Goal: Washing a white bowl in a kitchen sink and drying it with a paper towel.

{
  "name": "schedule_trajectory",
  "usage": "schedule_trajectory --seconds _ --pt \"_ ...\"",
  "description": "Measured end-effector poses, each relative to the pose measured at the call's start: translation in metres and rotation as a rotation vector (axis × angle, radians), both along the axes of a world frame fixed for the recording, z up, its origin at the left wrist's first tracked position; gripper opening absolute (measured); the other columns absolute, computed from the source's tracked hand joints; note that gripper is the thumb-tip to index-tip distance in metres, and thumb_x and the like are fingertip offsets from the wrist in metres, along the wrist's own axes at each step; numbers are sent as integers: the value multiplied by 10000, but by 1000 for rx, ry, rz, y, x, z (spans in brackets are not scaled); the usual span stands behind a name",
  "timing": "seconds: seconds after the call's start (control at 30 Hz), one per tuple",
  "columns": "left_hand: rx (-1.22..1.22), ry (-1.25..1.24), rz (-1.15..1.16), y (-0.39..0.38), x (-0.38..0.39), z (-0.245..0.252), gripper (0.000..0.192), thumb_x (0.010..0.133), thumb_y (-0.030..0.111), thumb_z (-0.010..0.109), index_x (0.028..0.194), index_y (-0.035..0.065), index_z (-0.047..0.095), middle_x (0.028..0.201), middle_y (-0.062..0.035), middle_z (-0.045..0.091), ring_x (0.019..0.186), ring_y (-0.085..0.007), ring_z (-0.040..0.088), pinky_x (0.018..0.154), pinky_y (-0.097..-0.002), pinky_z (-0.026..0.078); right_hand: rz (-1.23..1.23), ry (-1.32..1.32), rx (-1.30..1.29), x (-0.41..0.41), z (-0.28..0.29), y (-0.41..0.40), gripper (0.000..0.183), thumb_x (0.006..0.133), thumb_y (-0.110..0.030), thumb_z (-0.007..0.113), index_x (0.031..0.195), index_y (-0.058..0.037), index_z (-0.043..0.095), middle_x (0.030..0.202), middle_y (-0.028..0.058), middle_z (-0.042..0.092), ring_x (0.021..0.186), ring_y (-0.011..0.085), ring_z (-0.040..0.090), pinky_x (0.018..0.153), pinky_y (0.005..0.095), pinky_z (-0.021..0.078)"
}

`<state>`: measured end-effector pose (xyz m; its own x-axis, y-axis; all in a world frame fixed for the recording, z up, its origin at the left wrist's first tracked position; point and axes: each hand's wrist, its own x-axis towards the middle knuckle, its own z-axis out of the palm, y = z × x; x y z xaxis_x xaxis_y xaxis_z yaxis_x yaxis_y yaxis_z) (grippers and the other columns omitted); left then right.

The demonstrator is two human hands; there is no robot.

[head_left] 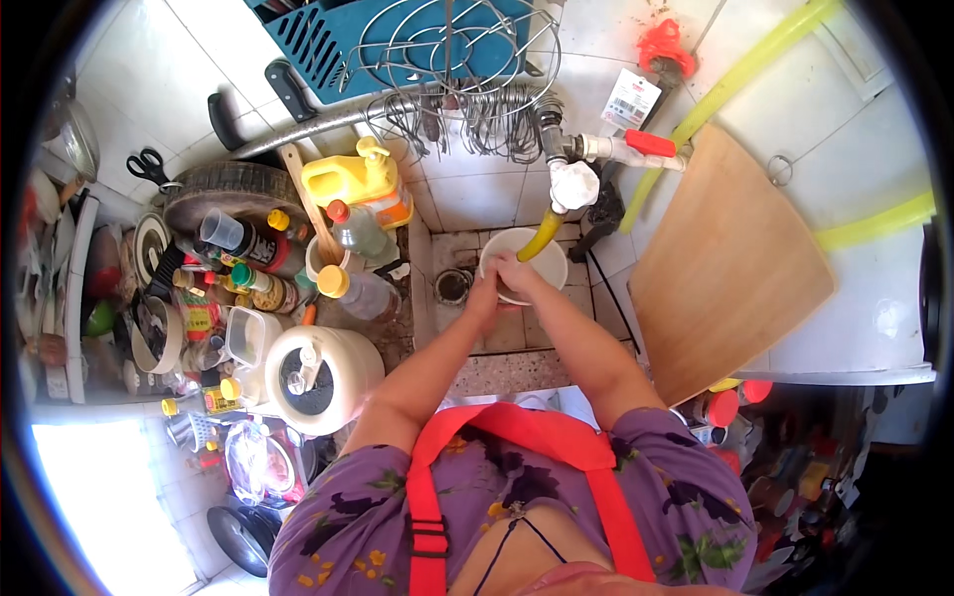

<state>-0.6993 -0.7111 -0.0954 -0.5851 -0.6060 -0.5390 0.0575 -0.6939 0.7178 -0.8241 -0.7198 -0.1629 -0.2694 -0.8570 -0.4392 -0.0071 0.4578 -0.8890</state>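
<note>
My left hand (484, 290) and my right hand (516, 274) meet at the left part of a white bowl or basin (550, 262) in a tiled sink (522, 328). A yellow hose (542, 235) hangs from the white tap fitting (574, 186) and ends just above my right hand. The fingers overlap at the basin's rim, and I cannot tell whether either hand grips anything. The round drain (452, 286) lies to the left of my hands.
Bottles and a cream lidded container (324, 380) crowd the left counter. A yellow jug (350, 182) stands behind them. At the right leans a wooden board (734, 268). Wire racks (455, 45) hang above the sink, beside a red valve handle (650, 142).
</note>
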Motion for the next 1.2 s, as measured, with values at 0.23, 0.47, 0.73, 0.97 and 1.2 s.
schedule_trajectory --seconds 0.23,0.47,0.73,0.97,1.2 --pt "-706 -436 188 -31 24 -48 424 880 168 456 1296 132 382 1112 -160 554 968 -311 596 644 -393 563 920 775 250 13 86 17 298 836 -226 472 1011 -29 611 978 200 632 880 328 615 748 405 474" --pt "-80 -370 58 -6 7 17 509 816 87 408 1308 179 314 1204 -159 485 946 -365 590 579 -475 563 16 949 32 -14 35 22 249 855 -212 457 969 -31 586 960 185 630 869 337 603 756 414 467" --pt "63 -107 113 -2 14 1 454 914 469 397 1245 164 334 1174 -129 492 899 -304 609 546 -438 567 240 26 -64 15 35 0 230 885 -171 487 1081 -51 502 878 73 580 768 172 548 704 319 459" --pt "-47 -167 97 -9 22 5 514 891 527 414 1267 181 359 1151 -110 518 910 -274 600 587 -419 570 408 -342 33 18 60 15 287 870 -111 487 1147 -38 471 909 88 573 841 193 554 767 326 455" --pt "28 -180 96 4 14 3 527 902 457 439 1337 200 289 1224 -114 465 962 -305 583 617 -436 580 69 590 -170 14 44 0 150 817 -90 531 946 -41 472 840 142 568 796 247 572 711 364 453"
